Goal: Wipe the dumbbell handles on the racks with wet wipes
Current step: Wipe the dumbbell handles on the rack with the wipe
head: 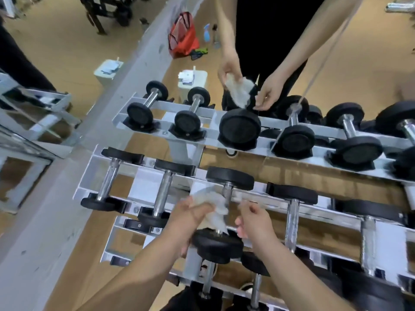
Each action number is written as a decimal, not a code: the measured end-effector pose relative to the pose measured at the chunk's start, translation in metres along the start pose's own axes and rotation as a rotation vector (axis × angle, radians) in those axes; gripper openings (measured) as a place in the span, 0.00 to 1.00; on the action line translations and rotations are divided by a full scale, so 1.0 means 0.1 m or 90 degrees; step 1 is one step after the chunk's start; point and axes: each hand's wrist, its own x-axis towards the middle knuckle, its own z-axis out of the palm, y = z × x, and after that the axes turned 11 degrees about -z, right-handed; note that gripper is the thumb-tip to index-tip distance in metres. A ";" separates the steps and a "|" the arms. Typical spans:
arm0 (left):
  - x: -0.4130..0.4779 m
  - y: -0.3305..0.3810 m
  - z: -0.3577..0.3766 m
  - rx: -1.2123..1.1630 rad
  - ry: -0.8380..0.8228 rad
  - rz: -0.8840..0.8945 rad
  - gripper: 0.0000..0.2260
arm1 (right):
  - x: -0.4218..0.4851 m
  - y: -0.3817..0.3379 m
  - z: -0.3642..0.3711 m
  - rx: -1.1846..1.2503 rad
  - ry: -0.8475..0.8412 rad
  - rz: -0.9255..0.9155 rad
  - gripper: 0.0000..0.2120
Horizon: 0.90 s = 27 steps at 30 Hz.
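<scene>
The wipe (214, 206) is bunched around the chrome handle (226, 194) of a dumbbell (221, 221) on the rack's (139, 187) top tier. The left hand (194, 217) is clenched on the wipe, pressing it against the handle from the left. The right hand (254, 222) sits just right of the handle, fingers loosely curled, holding nothing. A mirror (269, 63) behind the rack reflects both hands.

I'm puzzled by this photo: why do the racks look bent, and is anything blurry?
Head view: the wide-angle lens bows the dumbbell rack near the edges; the right hand and wet wipe are motion-smeared; the mirror duplicates the scene; chrome handles glint.
</scene>
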 end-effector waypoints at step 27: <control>1.22 -0.26 0.54 0.554 -0.010 0.071 0.20 | -0.18 0.59 -0.05 -0.176 -0.038 -0.008 0.15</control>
